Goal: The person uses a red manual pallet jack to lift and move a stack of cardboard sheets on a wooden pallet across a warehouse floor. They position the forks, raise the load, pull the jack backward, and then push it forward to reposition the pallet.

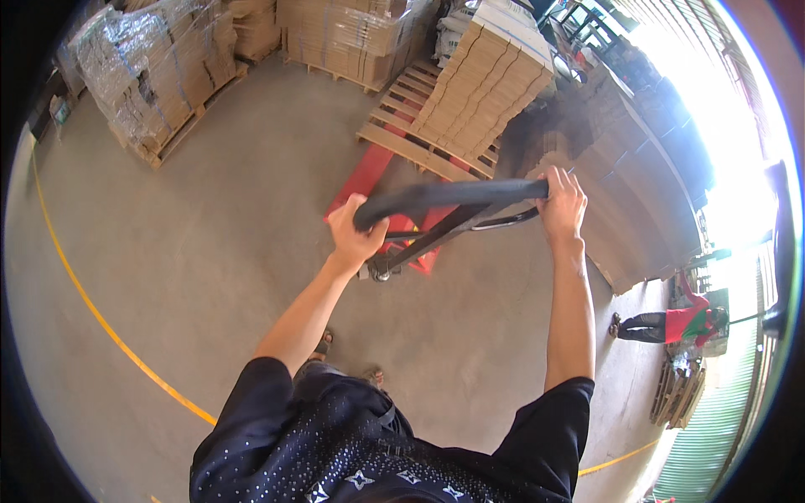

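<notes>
A pallet jack's black handle (444, 197) spans the space in front of me. My left hand (356, 233) is closed around its left end, and my right hand (563, 204) grips the right end, both arms stretched forward. Below the handle, the jack's red body and forks (365, 178) reach toward a wooden pallet (412, 151). Whether the forks are under it is partly hidden by the handle. A tall stack of flat brown cardboard (486, 75) stands on the right part of that pallet, whose left slats are bare.
Film-wrapped cardboard (155, 71) on a pallet stands at far left, with another wrapped load (352, 38) behind. Large cardboard sheets (620, 180) lean on the right. Farther right, a person in a red top (681, 325) stands near stacked pallets (677, 390). A yellow line (101, 318) crosses the floor.
</notes>
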A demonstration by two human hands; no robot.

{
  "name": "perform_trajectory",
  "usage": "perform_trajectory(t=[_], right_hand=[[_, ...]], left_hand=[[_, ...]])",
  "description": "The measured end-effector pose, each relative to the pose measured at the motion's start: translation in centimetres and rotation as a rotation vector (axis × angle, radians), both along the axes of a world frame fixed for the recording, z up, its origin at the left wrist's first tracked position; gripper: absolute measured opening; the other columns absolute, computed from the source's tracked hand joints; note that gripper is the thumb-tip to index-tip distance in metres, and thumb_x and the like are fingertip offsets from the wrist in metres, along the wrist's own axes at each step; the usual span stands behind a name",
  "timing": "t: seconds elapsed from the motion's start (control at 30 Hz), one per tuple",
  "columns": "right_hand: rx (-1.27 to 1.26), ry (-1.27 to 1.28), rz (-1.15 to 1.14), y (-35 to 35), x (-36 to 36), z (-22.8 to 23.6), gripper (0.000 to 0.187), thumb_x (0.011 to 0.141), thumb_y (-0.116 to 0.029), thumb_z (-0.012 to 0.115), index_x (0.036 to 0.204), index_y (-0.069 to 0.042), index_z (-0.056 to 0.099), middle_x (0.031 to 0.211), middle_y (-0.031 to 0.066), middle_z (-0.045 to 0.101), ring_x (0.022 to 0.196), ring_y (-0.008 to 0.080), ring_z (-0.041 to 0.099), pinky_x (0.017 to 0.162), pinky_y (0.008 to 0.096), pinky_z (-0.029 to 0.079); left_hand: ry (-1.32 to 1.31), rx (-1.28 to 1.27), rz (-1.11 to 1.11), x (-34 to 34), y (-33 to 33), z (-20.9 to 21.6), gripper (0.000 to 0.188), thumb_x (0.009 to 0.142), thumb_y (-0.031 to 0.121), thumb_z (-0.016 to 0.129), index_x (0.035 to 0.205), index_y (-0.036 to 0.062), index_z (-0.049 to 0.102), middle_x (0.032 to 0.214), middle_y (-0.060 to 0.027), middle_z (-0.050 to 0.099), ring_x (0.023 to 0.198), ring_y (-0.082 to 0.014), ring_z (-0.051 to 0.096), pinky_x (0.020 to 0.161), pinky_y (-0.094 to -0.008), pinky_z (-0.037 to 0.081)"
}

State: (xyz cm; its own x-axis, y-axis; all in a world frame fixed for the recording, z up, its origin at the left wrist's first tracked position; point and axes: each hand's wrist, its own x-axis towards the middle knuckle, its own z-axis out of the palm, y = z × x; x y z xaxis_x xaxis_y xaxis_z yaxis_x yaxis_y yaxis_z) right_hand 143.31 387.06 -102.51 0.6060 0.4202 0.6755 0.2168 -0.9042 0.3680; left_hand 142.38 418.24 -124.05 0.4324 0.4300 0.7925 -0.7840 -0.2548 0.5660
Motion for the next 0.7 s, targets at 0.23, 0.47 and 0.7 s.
perform_trajectory(t=[0.23, 0.47, 0.7], right_hand=[[-0.046, 0.087, -0.280, 2.8, -1.7, -0.9, 0.036, 0.067, -0.007, 0.080, 0.095, -0.013, 0.059, 0.094, 0.0058, 0.067, 0.095, 0.0310, 0.066, 0.078, 0.0454, 0.054], [-0.010, 0.141, -0.377, 3.5, -8.3, -3.5, 0.037, 0.066, -0.006, 0.080, 0.096, -0.011, 0.058, 0.095, 0.0072, 0.067, 0.095, 0.0309, 0.066, 0.077, 0.0456, 0.054], [0.004, 0.160, -0.477, 7.2, -14.3, -4.3, 0.039, 0.066, -0.006, 0.082, 0.096, -0.009, 0.058, 0.095, 0.0088, 0.067, 0.096, 0.0303, 0.066, 0.078, 0.0443, 0.055]], left_hand=[[0.494, 0.142, -0.367, 0.6, 3.6, 0.0, 0.057, 0.075, 0.036, 0.083, 0.112, -0.0008, 0.059, 0.098, -0.0157, 0.063, 0.090, -0.0286, 0.064, 0.079, -0.0394, 0.050], [1.394, 1.341, -0.355, 3.9, 25.0, -8.3, 0.125, 0.068, 0.067, 0.080, 0.159, 0.0059, 0.019, 0.166, -0.0187, 0.016, 0.152, -0.0364, 0.018, 0.124, -0.0506, 0.023], [1.828, 1.753, 0.449, 2.5, 34.6, -6.6, 0.092, 0.080, 0.059, 0.075, 0.154, 0.0167, 0.041, 0.163, -0.0213, 0.025, 0.153, -0.0378, 0.016, 0.116, -0.0651, 0.027]])
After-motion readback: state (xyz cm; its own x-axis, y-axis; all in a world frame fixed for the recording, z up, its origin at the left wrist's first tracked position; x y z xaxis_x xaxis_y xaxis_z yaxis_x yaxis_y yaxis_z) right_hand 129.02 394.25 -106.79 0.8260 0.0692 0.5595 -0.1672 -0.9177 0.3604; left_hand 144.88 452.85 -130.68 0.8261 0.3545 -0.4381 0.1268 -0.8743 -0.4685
